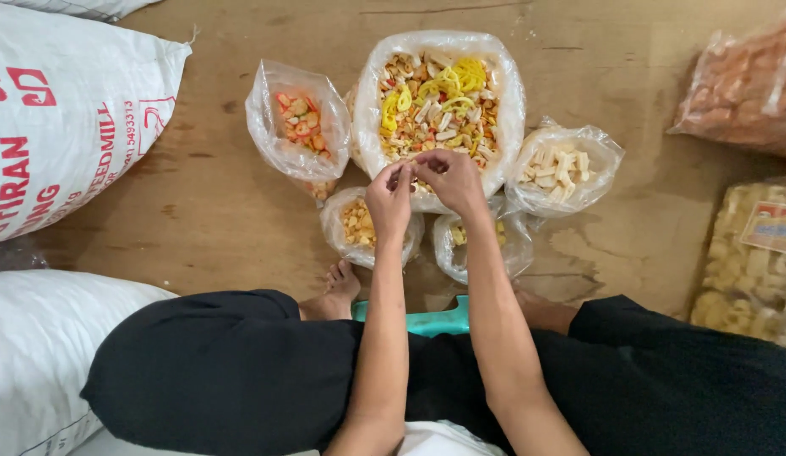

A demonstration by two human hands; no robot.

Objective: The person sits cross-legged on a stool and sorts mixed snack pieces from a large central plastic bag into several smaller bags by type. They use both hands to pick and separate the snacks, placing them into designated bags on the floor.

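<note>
A big clear plastic bag (pixel 503 93) stands open on the wooden floor, full of mixed snack pieces in yellow, white and orange. My left hand (pixel 389 200) and my right hand (pixel 450 179) meet at its near rim, fingertips pinched together over a small piece I cannot make out. Around it stand smaller open bags: one with red and green pieces (pixel 300 127), one with white sticks (pixel 562 169), one with small orange-yellow bits (pixel 352 224) under my left wrist, and one with yellow pieces (pixel 511 245) beside my right forearm.
Large white woven sacks (pixel 63 118) lie at the left, another at lower left (pixel 29 355). Packed snack bags sit at the right: orange ones (pixel 739 84) and pale ones (pixel 756 262). A teal stool edge (pixel 435 321) shows between my black-clad knees, with my bare foot (pixel 338 291) beside it.
</note>
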